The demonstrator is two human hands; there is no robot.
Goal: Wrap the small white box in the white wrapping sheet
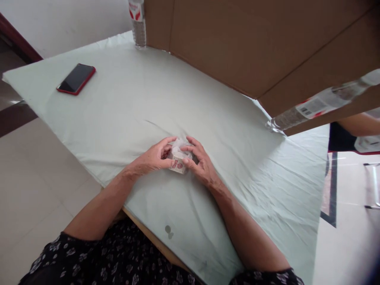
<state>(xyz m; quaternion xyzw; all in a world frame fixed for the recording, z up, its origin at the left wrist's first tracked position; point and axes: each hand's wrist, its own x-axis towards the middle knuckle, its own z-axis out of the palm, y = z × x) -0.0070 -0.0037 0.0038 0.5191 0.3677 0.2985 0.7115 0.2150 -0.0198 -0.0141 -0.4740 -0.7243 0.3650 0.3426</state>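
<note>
- Working near the front edge of a cloth-covered table (pixel 97 134), facing a broad stretch of cloth (pixel 178 91).
- Meeting a cardboard wall (pixel 237 39) beyond, beside a left bottle (pixel 139 33) and a right bottle (pixel 317 105); seeing a phone (pixel 76 79) far left.
- Curling left hand (pixel 152 157) and right hand (pixel 202 163) inward, gripping a small box (pixel 178 165) and clear plastic (pixel 179 144) between them.

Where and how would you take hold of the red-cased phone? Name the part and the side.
I'd grip the phone midway along its two long edges, from above, thumb on the edge nearer the person. It lies flat, screen up, and looks thin; the long edges give the narrower span. The left hand is nearer, though it is at the small box.
</note>
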